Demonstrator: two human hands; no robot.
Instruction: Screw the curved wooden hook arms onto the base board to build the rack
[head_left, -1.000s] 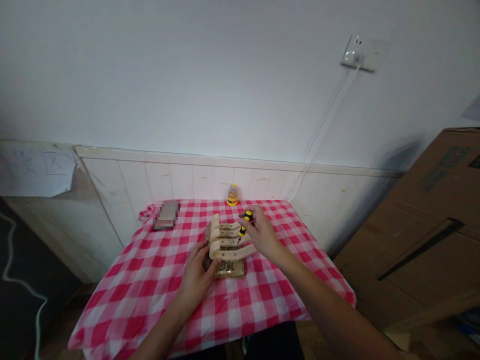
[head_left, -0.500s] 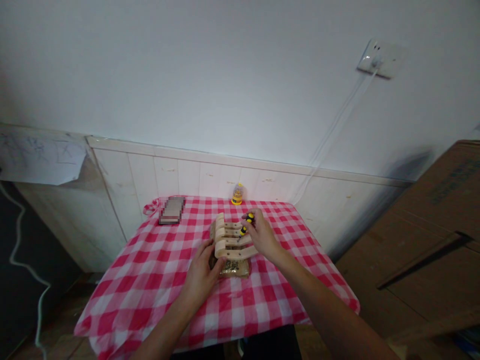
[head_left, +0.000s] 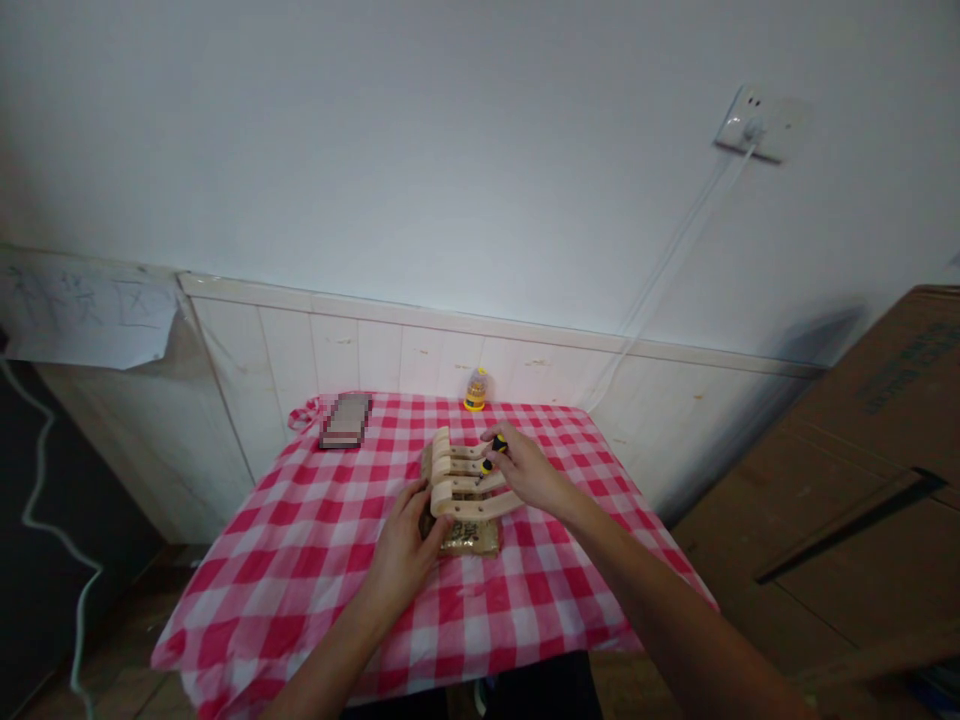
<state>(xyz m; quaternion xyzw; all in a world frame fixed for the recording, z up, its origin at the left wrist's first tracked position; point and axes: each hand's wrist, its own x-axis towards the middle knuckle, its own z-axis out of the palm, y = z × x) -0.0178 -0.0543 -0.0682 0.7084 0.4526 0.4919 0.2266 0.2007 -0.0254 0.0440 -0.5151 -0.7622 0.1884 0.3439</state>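
A pale wooden piece (head_left: 461, 482) made of several curved slats lies in the middle of a table with a red-and-white checked cloth (head_left: 300, 560). My left hand (head_left: 405, 550) is closed on its near left end and steadies it. My right hand (head_left: 525, 470) is closed round a small yellow-and-black screwdriver (head_left: 493, 455), whose tip points down at the slats. Under the near end of the wooden piece lies a small clear bag of brownish bits (head_left: 469, 540).
A small yellow container (head_left: 475, 390) stands at the table's far edge by the wall. A flat grey object (head_left: 345, 420) lies at the far left corner. A large cardboard box (head_left: 862, 470) leans at the right. A wall socket (head_left: 759, 125) with a white cable is above.
The view shifted slightly right and up. My right hand lowered the screwdriver a little toward the slats. My left hand kept its hold.
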